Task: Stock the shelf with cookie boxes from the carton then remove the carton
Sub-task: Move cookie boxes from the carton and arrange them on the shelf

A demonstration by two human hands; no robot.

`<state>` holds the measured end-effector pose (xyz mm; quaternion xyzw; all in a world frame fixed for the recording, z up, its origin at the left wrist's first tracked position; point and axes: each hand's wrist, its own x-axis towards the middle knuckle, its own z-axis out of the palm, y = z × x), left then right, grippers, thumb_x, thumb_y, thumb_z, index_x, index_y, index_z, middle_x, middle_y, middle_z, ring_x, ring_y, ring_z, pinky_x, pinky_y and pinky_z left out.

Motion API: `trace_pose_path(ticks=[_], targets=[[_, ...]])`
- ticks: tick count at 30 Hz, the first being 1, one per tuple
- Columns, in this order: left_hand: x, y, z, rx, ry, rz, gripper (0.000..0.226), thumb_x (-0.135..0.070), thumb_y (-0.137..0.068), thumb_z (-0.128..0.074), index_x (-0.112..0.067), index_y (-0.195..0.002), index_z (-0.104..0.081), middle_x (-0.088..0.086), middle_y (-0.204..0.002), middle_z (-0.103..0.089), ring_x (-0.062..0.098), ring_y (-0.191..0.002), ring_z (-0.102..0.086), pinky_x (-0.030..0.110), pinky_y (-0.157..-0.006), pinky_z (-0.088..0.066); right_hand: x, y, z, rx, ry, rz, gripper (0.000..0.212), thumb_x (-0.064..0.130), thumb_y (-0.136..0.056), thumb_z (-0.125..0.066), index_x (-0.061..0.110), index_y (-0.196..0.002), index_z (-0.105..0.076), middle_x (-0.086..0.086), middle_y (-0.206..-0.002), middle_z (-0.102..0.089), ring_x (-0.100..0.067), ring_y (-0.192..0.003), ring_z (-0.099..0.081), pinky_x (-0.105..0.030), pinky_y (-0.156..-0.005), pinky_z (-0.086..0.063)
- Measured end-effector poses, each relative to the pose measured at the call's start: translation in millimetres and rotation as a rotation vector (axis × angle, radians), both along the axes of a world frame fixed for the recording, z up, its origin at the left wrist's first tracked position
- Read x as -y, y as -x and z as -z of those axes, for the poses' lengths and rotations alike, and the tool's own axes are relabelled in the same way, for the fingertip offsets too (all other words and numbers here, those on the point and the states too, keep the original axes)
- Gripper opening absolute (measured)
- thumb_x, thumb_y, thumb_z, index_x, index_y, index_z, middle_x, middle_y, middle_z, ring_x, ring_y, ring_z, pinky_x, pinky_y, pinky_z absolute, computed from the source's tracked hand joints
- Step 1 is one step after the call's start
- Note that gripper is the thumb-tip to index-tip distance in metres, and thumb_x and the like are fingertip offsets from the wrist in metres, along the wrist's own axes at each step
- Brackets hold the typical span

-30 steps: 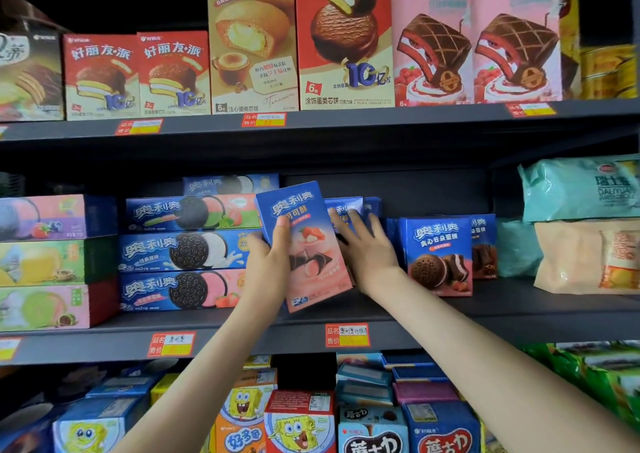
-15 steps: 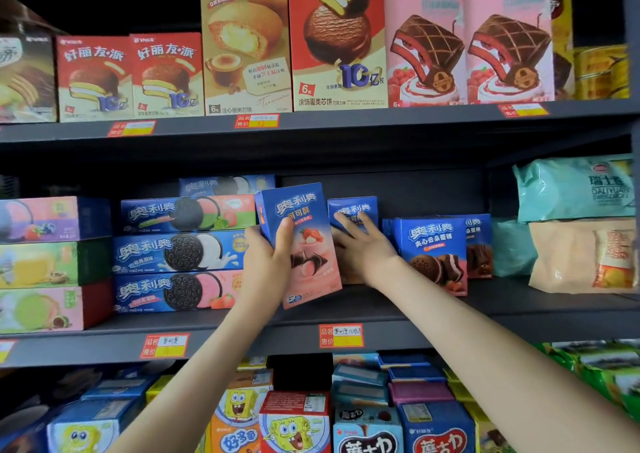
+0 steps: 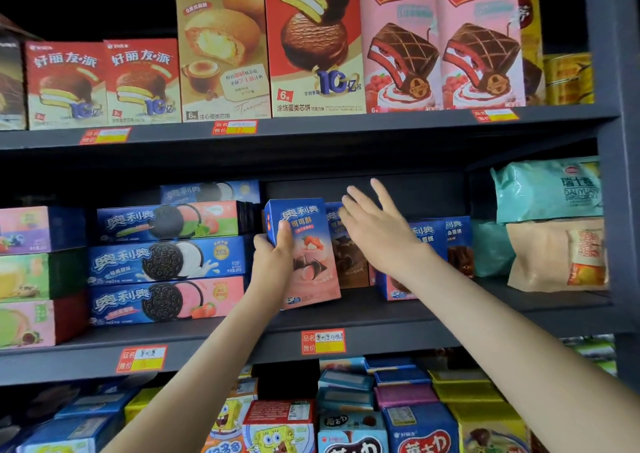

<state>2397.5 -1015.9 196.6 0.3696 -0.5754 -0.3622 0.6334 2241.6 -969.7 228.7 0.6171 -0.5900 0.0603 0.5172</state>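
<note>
A blue-and-pink strawberry cookie box [image 3: 306,265] stands upright near the front of the middle shelf [image 3: 381,317]. My left hand [image 3: 275,257] grips its left edge, thumb across the front. Just behind it stands a blue-and-brown chocolate box [image 3: 348,262]. My right hand [image 3: 377,229] hovers in front of that box with fingers spread, holding nothing. More blue boxes [image 3: 450,241] stand to the right, partly hidden by my right forearm. The carton is out of view.
Stacked flat cookie boxes [image 3: 166,262] fill the shelf left of my left hand. Bagged snacks [image 3: 550,224] lie at the right, against the shelf upright [image 3: 620,175]. Tall pie boxes [image 3: 311,44] line the shelf above; small boxes [image 3: 346,407] crowd the shelf below.
The strawberry box has gone from tilted to nearly upright and moved deeper onto the shelf. My right hand has lifted off the boxes behind it and opened.
</note>
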Motion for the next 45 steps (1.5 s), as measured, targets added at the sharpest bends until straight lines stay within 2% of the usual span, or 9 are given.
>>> trace_pose_path(ticks=[8, 12, 20, 25, 30, 32, 35, 39, 45], targets=[[-5, -11, -17, 0.072, 0.145, -0.167, 0.046, -0.046, -0.094, -0.048, -0.003, -0.112, -0.042, 0.006, -0.096, -0.058, 0.019, -0.078, -0.055, 0.029, -0.066, -0.039, 14, 14, -42, 0.435, -0.202, -0.15, 0.054, 0.011, -0.092, -0.051, 0.009, -0.143, -0.033, -0.01, -0.147, -0.037, -0.029, -0.138, -0.026, -0.04, -0.113, -0.023], [-11, -18, -22, 0.138, 0.254, -0.257, 0.042, -0.043, -0.092, -0.054, -0.005, -0.106, -0.043, -0.003, -0.085, -0.051, 0.016, -0.076, -0.049, 0.024, -0.055, -0.032, 34, 11, -62, 0.637, -0.425, -0.137, 0.088, 0.036, -0.083, -0.069, 0.019, -0.152, -0.017, -0.008, -0.155, -0.027, -0.027, -0.139, -0.031, -0.039, -0.109, -0.034], [-21, -35, -33, 0.134, 0.38, -0.333, 0.038, -0.042, -0.088, -0.059, -0.01, -0.099, -0.044, -0.009, -0.077, -0.053, 0.003, -0.066, -0.05, 0.019, -0.054, -0.036, 50, 3, -68, 0.736, -0.498, 0.05, 0.104, 0.053, -0.071, -0.075, 0.033, -0.151, -0.012, -0.012, -0.158, -0.003, -0.036, -0.144, -0.006, -0.052, -0.113, -0.022], [-22, -51, -33, 0.002, 0.348, -0.299, 0.041, -0.044, -0.086, -0.061, -0.011, -0.105, -0.048, -0.002, -0.087, -0.06, 0.016, -0.082, -0.063, 0.029, -0.073, -0.052, 44, -2, -74, 0.569, -0.485, 0.092, 0.099, 0.059, -0.068, -0.071, 0.023, -0.149, -0.028, -0.007, -0.157, -0.012, -0.031, -0.144, -0.001, -0.049, -0.116, -0.009], [-29, -57, -28, -0.064, 0.317, -0.199, 0.034, -0.03, -0.092, -0.058, -0.004, -0.109, -0.046, 0.008, -0.093, -0.055, -0.014, -0.05, -0.057, 0.004, -0.04, -0.039, 29, -3, -75, 0.622, -0.561, 0.034, 0.091, 0.051, -0.063, -0.077, 0.021, -0.137, -0.033, -0.006, -0.132, -0.05, -0.026, -0.113, -0.053, -0.042, -0.094, -0.047], [-32, -58, -23, -0.099, 0.336, -0.176, 0.031, -0.028, -0.093, -0.058, -0.004, -0.108, -0.047, 0.008, -0.095, -0.057, -0.017, -0.052, -0.057, 0.002, -0.042, -0.04, 22, -6, -69, 0.641, -0.557, -0.047, 0.086, 0.046, -0.062, -0.079, 0.021, -0.131, -0.035, -0.004, -0.121, -0.056, -0.021, -0.097, -0.059, -0.038, -0.083, -0.052], [-35, -59, -17, -0.147, 0.343, -0.132, 0.026, -0.026, -0.093, -0.057, -0.007, -0.107, -0.047, -0.001, -0.09, -0.06, -0.014, -0.057, -0.06, 0.003, -0.043, -0.041, 18, -12, -55, 0.5, -0.457, -0.127, 0.098, 0.047, -0.062, -0.079, 0.019, -0.143, -0.03, -0.004, -0.133, -0.044, -0.022, -0.117, -0.046, -0.037, -0.091, -0.047], [-34, -64, -14, -0.181, 0.369, -0.145, 0.029, -0.033, -0.092, -0.058, -0.008, -0.107, -0.051, -0.007, -0.088, -0.063, -0.008, -0.071, -0.064, 0.006, -0.055, -0.045, 8, -20, -51, 0.53, -0.453, -0.262, 0.095, 0.047, -0.061, -0.079, 0.021, -0.14, -0.035, 0.003, -0.116, -0.042, -0.017, -0.103, -0.05, -0.035, -0.082, -0.054], [-29, -75, -14, -0.2, 0.325, -0.132, 0.025, -0.045, -0.087, -0.06, -0.023, -0.097, -0.054, -0.004, -0.096, -0.067, 0.013, -0.09, -0.067, 0.04, -0.085, -0.053, -6, -29, -68, 0.765, -0.594, -0.393, 0.057, 0.042, -0.06, -0.081, 0.025, -0.109, -0.058, 0.004, -0.1, -0.069, -0.019, -0.083, -0.069, -0.04, -0.072, -0.058]])
